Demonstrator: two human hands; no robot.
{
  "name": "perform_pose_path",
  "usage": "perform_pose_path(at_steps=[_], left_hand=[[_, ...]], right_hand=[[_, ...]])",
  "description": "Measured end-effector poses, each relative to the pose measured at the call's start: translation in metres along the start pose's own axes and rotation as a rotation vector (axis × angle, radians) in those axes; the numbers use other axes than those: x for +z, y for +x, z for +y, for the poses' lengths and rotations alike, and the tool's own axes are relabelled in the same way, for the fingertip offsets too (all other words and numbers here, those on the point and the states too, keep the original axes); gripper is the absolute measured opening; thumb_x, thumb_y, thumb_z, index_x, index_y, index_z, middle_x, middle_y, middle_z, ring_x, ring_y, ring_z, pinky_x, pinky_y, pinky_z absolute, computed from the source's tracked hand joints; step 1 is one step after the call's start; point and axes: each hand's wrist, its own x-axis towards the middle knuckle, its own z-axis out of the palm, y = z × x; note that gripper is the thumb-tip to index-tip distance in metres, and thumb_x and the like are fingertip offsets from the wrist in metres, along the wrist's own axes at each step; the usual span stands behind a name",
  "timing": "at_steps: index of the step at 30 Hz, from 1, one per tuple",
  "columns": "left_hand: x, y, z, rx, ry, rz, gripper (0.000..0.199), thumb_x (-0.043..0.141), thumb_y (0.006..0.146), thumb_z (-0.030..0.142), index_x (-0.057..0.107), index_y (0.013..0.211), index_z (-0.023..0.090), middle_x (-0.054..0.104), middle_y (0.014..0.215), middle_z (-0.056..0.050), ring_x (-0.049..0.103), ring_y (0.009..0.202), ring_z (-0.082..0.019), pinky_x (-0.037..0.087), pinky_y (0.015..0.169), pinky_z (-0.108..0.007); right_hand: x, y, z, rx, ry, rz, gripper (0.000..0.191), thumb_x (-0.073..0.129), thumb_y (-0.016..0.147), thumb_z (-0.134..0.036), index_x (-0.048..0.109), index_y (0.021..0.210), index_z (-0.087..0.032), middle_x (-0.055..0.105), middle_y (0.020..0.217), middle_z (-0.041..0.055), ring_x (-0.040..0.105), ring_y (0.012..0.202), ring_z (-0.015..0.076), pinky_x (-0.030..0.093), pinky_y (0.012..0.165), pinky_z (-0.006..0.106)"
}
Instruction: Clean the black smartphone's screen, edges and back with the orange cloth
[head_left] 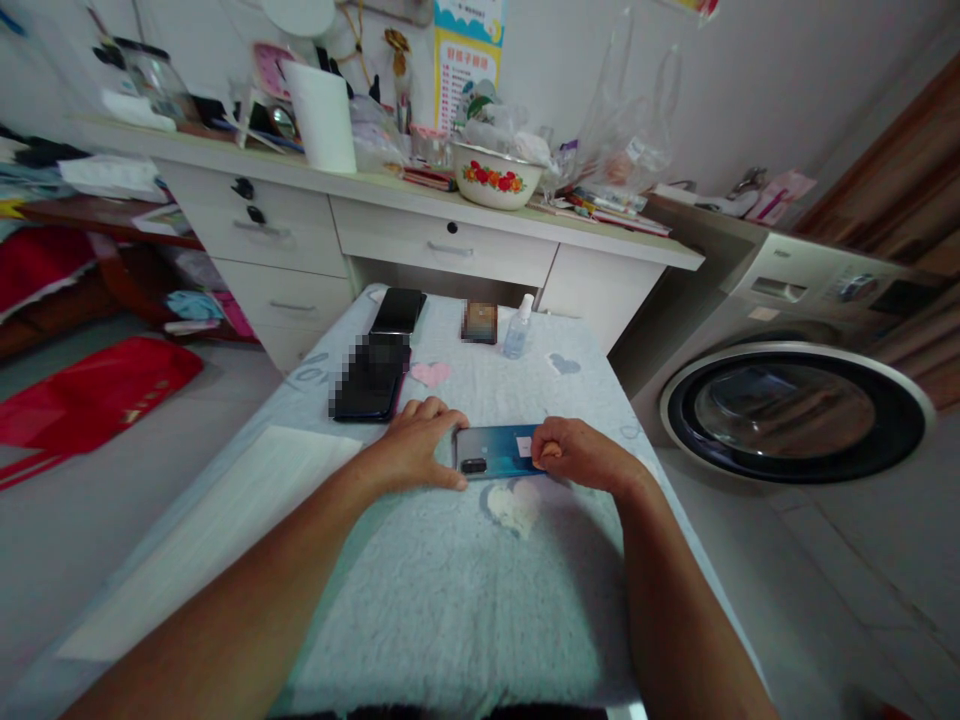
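A blue-grey smartphone (pixel 491 447) lies back side up across the cloth-covered table, its dark camera block at the left end. My left hand (pixel 420 445) grips that left end, thumb at the near edge and fingers at the far one. Over the right end, my right hand (pixel 574 452) is closed with its fingers bunched against the phone's back. Whatever may be inside those fingers is hidden. A small white square (pixel 523 447) shows on the phone beside them.
Beyond my hands are a clear spray bottle (pixel 517 330), a small blurred brown item (pixel 479 323), a dark tablet-like device (pixel 371 380) and a black flat object (pixel 399 311). A white sheet (pixel 225 530) lies at left. A washing machine (pixel 787 300) stands at right.
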Motion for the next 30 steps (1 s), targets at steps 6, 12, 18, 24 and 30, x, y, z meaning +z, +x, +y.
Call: perform_pose_path(at_steps=[6,12,18,24,30], left_hand=[[-0.001,-0.001,0.001,-0.004,-0.014,-0.008,0.073,0.071,0.055,0.059,0.054,0.120,0.030,0.050,0.117,-0.006,0.043,0.110,-0.031,0.035,0.093,-0.039],[-0.001,-0.001,0.001,-0.013,-0.021,-0.011,0.072,0.072,0.054,0.057,0.054,0.119,0.031,0.049,0.119,-0.005,0.042,0.111,-0.032,0.035,0.094,-0.039],[-0.002,-0.001,0.002,-0.006,-0.021,-0.010,0.072,0.071,0.055,0.058,0.054,0.119,0.030,0.049,0.118,-0.005,0.043,0.109,-0.031,0.036,0.093,-0.038],[-0.002,-0.002,0.001,0.001,-0.006,-0.001,0.072,0.070,0.056,0.059,0.054,0.119,0.029,0.049,0.117,-0.006,0.043,0.107,-0.031,0.037,0.091,-0.038],[-0.001,-0.002,0.002,-0.003,0.000,0.001,0.072,0.071,0.055,0.058,0.054,0.119,0.029,0.049,0.116,-0.006,0.043,0.107,-0.030,0.037,0.091,-0.038]], right_hand=[[-0.002,-0.001,0.003,0.061,0.004,0.023,0.018,0.054,0.070,-0.007,0.068,0.071,-0.018,0.065,0.077,0.0016,0.056,0.070,0.0129,0.039,0.064,0.021],[-0.005,0.000,0.010,0.124,-0.077,0.101,0.016,0.055,0.069,-0.008,0.068,0.072,-0.018,0.065,0.079,0.0020,0.055,0.072,0.0135,0.038,0.065,0.022],[-0.005,0.004,0.009,0.182,-0.118,0.173,0.017,0.054,0.072,-0.007,0.068,0.077,-0.016,0.066,0.084,0.0046,0.057,0.077,0.0147,0.038,0.069,0.022],[0.005,0.011,0.008,0.188,-0.213,0.253,0.018,0.052,0.079,-0.012,0.069,0.084,-0.016,0.064,0.088,0.0069,0.056,0.083,0.0164,0.037,0.073,0.024],[0.018,0.020,0.003,0.166,-0.246,0.311,0.015,0.053,0.082,-0.015,0.069,0.084,-0.016,0.060,0.086,0.0066,0.054,0.079,0.0150,0.036,0.071,0.024]])
